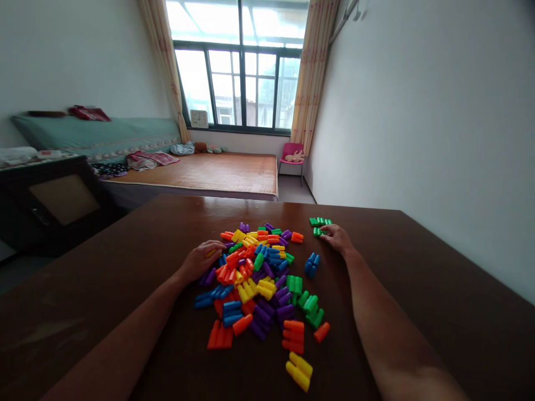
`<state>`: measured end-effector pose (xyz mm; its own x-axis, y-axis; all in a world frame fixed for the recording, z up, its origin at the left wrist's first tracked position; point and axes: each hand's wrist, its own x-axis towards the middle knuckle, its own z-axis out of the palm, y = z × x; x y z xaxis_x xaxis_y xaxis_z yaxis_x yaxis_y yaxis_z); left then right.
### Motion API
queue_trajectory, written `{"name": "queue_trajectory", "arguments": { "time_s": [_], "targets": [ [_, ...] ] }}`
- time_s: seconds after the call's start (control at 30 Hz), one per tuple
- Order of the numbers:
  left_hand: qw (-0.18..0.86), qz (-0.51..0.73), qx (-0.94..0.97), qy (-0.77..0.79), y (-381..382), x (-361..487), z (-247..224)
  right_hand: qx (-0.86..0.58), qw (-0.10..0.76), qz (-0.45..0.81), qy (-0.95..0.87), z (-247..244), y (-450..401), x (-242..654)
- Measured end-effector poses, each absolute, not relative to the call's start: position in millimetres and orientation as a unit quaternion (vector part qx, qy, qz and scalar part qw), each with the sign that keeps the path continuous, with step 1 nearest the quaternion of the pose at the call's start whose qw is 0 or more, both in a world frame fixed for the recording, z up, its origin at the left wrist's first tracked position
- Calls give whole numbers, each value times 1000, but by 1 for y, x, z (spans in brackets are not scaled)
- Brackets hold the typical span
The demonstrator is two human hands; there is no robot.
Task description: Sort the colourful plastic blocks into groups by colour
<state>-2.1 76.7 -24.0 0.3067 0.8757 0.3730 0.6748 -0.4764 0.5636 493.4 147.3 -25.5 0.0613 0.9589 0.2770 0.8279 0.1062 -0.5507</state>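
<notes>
A heap of colourful plastic building blocks [251, 262], shaped like joined rounded tubes, covers the middle of the brown table [359, 356]. At the heap's left edge is my left hand [203, 259], its fingers curled, with a bit of yellow block [211, 253] showing between them. My right hand [337, 239] reaches past the heap's far right side and grips a green block [317, 231]. Just behind that block lies a row of green blocks [320, 221]. A blue block [311, 265] sits apart, nearer to me than my right hand.
Loose orange [321, 332] and yellow [299, 371] blocks lie at the heap's near side. Beyond the table stand a bed [209, 172] and a pink chair [292, 150] below the window. A dark cabinet [62, 200] is at left; a white wall [418, 111] runs along the right.
</notes>
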Motion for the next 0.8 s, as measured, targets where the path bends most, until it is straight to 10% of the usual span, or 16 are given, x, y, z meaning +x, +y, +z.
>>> {"name": "queue_trajectory", "arguments": {
  "time_s": [0.57,0.8],
  "targets": [
    [159,328,794,487,75,-1,-24,-612,352,51,-706,-10,147,465],
    [161,331,794,484,73,1,-21,-432,113,365,-817,32,113,408]
  ]
}}
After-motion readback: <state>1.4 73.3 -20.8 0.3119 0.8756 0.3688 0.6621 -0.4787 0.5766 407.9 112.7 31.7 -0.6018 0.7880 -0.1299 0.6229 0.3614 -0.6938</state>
